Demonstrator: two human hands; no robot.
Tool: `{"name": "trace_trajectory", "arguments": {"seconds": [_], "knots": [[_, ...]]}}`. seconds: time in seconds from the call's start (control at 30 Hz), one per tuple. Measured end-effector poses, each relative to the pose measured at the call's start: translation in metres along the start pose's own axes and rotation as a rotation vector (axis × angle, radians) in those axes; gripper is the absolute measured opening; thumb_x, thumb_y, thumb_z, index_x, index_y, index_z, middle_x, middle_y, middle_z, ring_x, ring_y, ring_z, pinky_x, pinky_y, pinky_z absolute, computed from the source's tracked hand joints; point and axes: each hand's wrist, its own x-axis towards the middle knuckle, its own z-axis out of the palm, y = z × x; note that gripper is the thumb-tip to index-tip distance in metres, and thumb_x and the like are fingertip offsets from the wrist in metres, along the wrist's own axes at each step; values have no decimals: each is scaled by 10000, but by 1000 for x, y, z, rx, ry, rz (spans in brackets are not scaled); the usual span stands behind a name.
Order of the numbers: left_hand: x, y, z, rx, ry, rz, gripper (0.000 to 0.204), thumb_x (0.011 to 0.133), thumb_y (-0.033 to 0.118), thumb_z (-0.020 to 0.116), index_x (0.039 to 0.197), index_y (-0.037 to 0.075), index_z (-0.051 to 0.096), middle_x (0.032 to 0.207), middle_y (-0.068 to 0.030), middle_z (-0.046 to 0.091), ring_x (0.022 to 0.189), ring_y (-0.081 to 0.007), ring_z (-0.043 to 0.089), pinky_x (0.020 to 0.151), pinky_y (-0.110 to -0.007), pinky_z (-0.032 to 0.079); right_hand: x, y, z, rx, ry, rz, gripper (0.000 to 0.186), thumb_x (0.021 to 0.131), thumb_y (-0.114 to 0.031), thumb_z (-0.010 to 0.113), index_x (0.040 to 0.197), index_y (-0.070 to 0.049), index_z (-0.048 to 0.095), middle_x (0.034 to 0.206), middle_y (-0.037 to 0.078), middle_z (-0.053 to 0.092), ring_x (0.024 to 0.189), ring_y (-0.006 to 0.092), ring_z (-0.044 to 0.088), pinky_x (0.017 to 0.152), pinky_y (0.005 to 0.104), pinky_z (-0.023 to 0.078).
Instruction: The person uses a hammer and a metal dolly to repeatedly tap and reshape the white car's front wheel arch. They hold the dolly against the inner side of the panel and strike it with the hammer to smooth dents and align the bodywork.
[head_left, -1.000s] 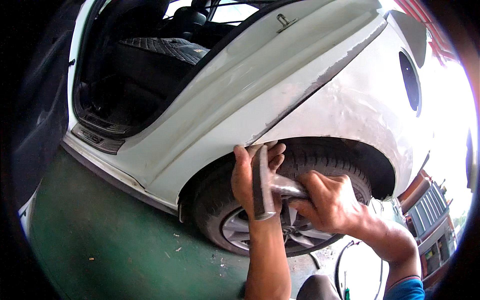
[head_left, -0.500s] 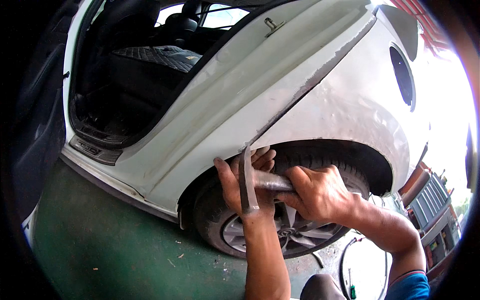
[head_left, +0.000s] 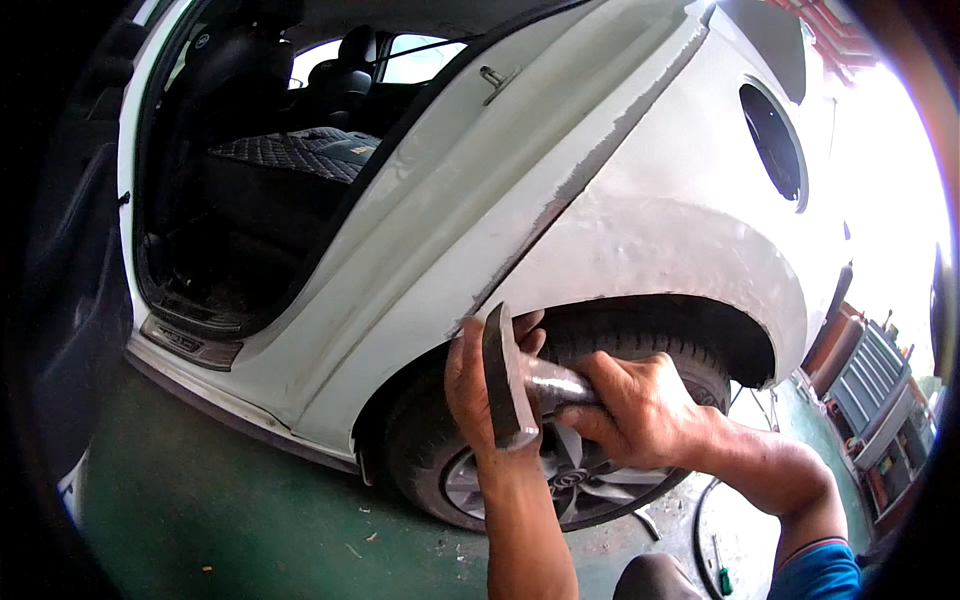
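My right hand is wrapped round the handle of a hammer with a long, narrow metal head. That head stands in front of my left hand and hides its palm. The left thumb and some fingertips show on either side of it, apart, by the front upper edge of the wheel arch; nothing shows in them. Above is the white rear quarter panel of a car, with a bare grey strip running down a seam to the arch. The wheel sits right behind both hands.
The rear door opening at the left shows a dark quilted seat. A round opening is in the panel at the upper right. On the green floor lie a black hose and a green-handled screwdriver. A grey tool cabinet stands at the right.
The hammer head has come away from the lower end of the seam and turned slightly. My left hand now shows less behind it. The view has shifted slightly.
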Motion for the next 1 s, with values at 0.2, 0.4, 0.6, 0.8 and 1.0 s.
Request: {"name": "trace_trajectory", "arguments": {"seconds": [0.2,0.4,0.6,0.8,1.0], "knots": [[2,-7,12,-31,15,82,596,923,461,681,1204,-55,580,1110,-165,653,951,-256,680,860,-363,556,4,8,1,52,117,2,346,935,-303,669,869,-14,491,627,143,553,472,333,573,426,422,445],[4,-15,10,34,65,111,582,936,472,639,1207,-40,589,1115,-153,662,952,-238,684,846,-335,537,3,1,-3,83,117,33,354,934,-310,668,861,-15,487,626,165,561,489,367,581,434,446,452],[7,-20,8,-60,54,99,458,948,358,645,1170,-43,621,1099,-137,679,940,-202,687,822,-321,557,6,8,-14,-10,55,104,338,945,-296,658,934,10,513,608,146,563,483,343,603,461,417,488],[5,-21,7,19,6,187,422,969,361,635,1150,-20,616,1032,-111,663,882,-175,669,793,-317,548,3,10,-18,74,144,-9,346,940,-292,664,911,12,502,627,154,567,501,376,577,455,440,447],[-3,-13,21,109,-114,176,589,990,487,562,1210,-60,557,1186,-149,574,1092,-230,561,962,-395,444,-33,9,-20,191,140,78,374,944,-324,658,847,-18,467,628,162,559,489,374,556,434,448,426]]}}
